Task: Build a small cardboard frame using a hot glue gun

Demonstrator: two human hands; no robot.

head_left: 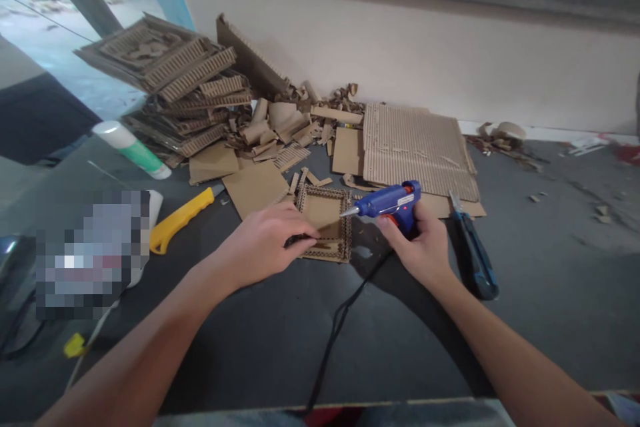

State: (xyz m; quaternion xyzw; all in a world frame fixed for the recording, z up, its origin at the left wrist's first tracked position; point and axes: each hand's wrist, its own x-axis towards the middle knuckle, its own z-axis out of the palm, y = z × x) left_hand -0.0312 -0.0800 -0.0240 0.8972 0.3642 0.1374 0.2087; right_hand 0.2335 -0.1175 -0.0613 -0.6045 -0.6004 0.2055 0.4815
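Note:
My right hand (423,240) is wrapped round the handle of a blue hot glue gun (393,201), whose metal tip points left at the right edge of a small square cardboard frame (325,223). The frame lies flat on the dark grey table (525,280). My left hand (265,240) rests on the frame's left side, fingers curled and pressing it down. The gun's black cord (340,320) trails toward me across the table.
A yellow utility knife (183,217) lies left of the frame, a blue one (475,250) right of my right hand. Behind lie corrugated sheets (417,147), cardboard scraps (280,123) and stacked cardboard frames (170,73). A green-and-white tube (133,147) lies at left.

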